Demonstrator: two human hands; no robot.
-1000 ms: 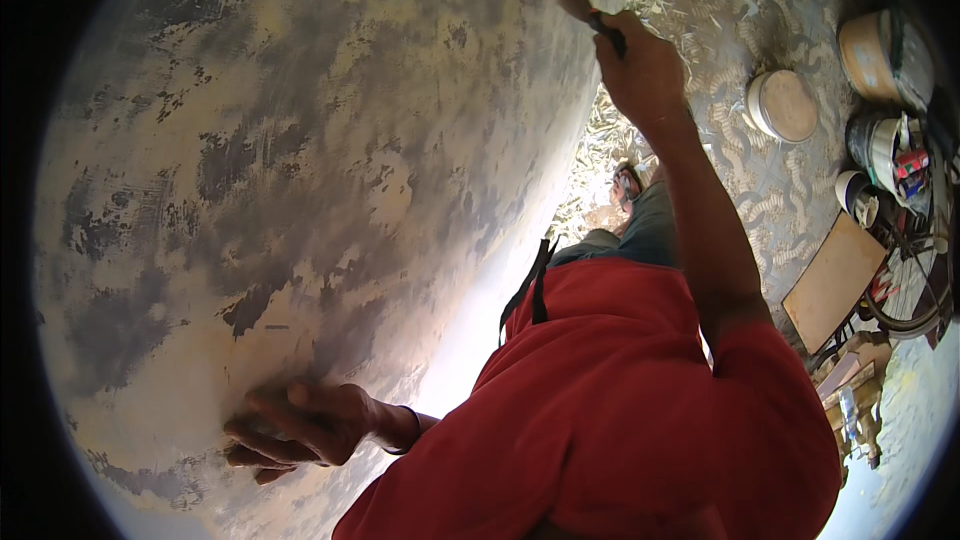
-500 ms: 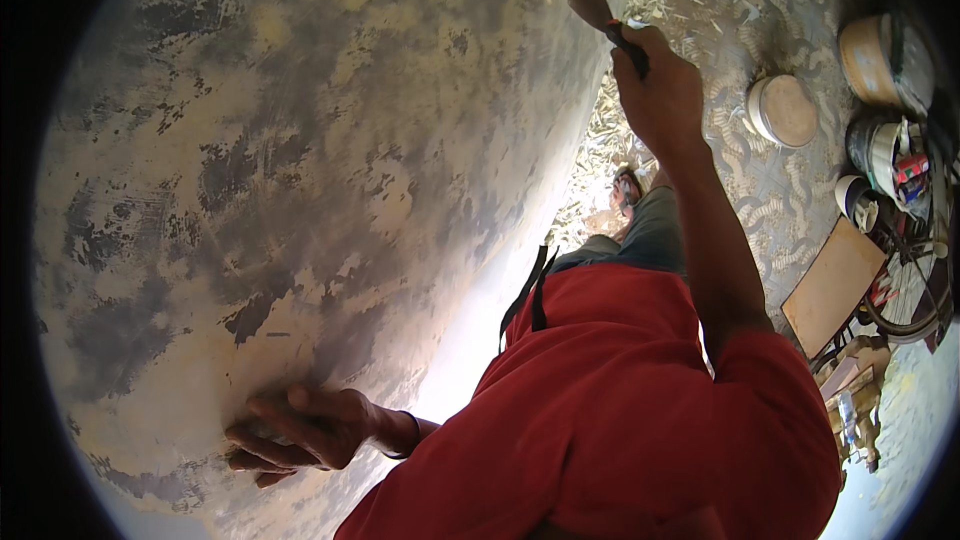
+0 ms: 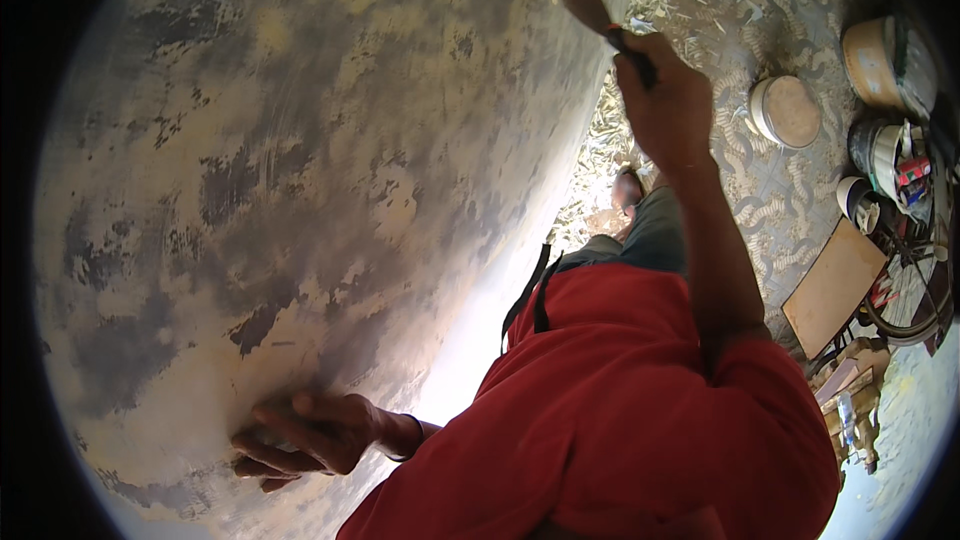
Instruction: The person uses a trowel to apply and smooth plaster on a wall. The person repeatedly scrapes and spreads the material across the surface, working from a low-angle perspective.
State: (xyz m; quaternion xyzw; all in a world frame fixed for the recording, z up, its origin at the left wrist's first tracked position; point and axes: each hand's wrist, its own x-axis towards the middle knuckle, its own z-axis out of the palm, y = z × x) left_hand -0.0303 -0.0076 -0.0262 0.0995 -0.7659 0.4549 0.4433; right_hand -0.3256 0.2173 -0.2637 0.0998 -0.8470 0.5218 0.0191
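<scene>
In my right hand point(image 3: 668, 105) is a scraper point(image 3: 588, 2) with a dark handle, my fingers wrapped round it. Its flat, brownish blade points up and to the left over the wall point(image 3: 300, 170); whether the edge touches cannot be made out. Patches of grey and pale yellow mottle that wall, with scratches and flaked areas. Lower down, at the left, my left hand point(image 3: 315, 433) rests against the same surface with its fingers apart, a dark shadow beside it. Nothing shows in its grasp.
Pale flakes point(image 3: 598, 130) litter the floor along the wall's foot, near my foot. On the patterned floor stand a round lidded tub point(image 3: 786, 112), a larger bucket point(image 3: 875, 62) and a container of odds and ends point(image 3: 885, 155). A brown board point(image 3: 835, 285) leans among clutter at right.
My right hand has shifted slightly right and down, and the scraper blade has tilted a little more to the left. My left hand stays at nearly the same spot on the wall.
</scene>
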